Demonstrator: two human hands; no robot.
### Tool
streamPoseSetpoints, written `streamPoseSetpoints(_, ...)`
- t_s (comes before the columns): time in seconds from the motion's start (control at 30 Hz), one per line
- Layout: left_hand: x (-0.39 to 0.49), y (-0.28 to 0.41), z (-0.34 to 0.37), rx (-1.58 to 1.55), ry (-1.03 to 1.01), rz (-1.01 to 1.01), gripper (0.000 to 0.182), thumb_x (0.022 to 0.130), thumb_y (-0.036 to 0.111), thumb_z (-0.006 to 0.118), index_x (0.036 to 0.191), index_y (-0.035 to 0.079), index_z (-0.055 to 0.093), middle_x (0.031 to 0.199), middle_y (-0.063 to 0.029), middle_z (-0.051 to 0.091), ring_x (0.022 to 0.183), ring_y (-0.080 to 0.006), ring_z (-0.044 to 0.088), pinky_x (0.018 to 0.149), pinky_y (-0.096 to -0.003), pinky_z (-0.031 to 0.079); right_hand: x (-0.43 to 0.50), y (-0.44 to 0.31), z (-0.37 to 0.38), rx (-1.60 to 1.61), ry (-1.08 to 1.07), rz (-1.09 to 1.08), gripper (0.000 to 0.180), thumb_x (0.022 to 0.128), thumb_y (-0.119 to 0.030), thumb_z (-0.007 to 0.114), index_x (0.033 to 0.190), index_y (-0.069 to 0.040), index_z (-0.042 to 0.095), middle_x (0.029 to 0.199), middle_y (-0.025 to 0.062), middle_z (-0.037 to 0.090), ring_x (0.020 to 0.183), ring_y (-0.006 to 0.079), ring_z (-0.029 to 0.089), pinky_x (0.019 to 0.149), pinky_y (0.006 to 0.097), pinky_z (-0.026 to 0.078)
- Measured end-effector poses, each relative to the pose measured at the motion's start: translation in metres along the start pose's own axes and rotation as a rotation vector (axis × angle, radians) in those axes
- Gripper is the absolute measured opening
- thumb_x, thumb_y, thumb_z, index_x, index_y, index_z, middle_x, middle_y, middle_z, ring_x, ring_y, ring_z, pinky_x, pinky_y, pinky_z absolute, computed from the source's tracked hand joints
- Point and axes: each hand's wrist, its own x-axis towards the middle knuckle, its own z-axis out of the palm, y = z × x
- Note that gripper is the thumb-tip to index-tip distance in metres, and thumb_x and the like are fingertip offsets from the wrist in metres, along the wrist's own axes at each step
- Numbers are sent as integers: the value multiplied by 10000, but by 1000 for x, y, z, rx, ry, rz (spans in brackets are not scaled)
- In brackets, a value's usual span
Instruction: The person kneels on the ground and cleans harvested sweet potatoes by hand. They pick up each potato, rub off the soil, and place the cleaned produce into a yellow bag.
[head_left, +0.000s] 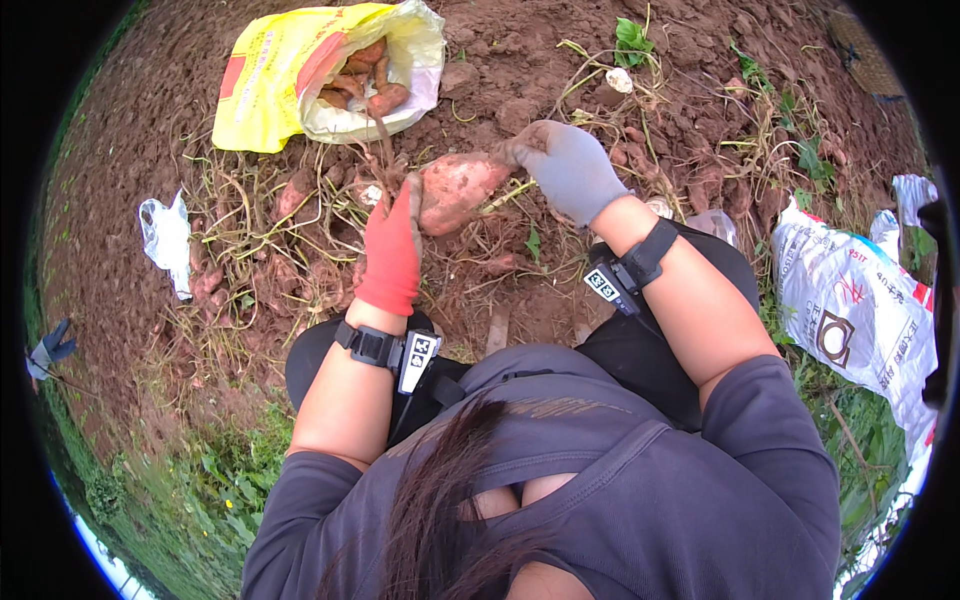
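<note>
A large reddish sweet potato (457, 193), dusted with soil, hangs between my two hands above the vines. My left hand (391, 251), in a red glove, grips its left end. A brown stem or thin root (385, 146) rises beside those fingers; whether the hand holds it too is unclear. In a grey, soil-stained glove, my right hand (574, 166) pinches the narrow right tip. Just beyond, a yellow woven sack (270, 79) lies on its side, its white-lined mouth facing me with several sweet potatoes (388, 99) inside.
Cut vines (251, 225) tangle over brown soil (517, 45), with more sweet potatoes (294, 195) among them. A clear plastic bag (166, 240) lies left, a printed white sack (847, 285) right. Another person (49, 351) appears at the far left edge.
</note>
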Motion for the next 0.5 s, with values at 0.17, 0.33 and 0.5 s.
streamPoseSetpoints(0.17,-6,2,4,58,12,93,465,1024,299,661,1292,-79,621,1161,-85,681,1015,-122,585,906,-286,487,4,-8,3,-181,57,93,425,971,-427,616,1073,-29,726,984,226,731,958,398,699,867,458,540)
streamPoseSetpoints(0.33,-3,-2,2,123,-69,81,402,1006,247,671,1274,-52,645,1112,-96,709,1033,-117,597,901,-282,492,3,-16,7,-334,-138,-302,539,912,-553,620,1006,-33,725,928,201,741,929,398,701,909,464,513)
streamPoseSetpoints(0.5,0,-20,-4,375,-45,175,410,948,265,716,1239,-22,681,1081,-162,731,1045,-231,660,919,-372,511,2,-14,13,-609,-134,-453,536,887,-578,646,930,-52,734,876,182,736,911,371,708,895,468,499)
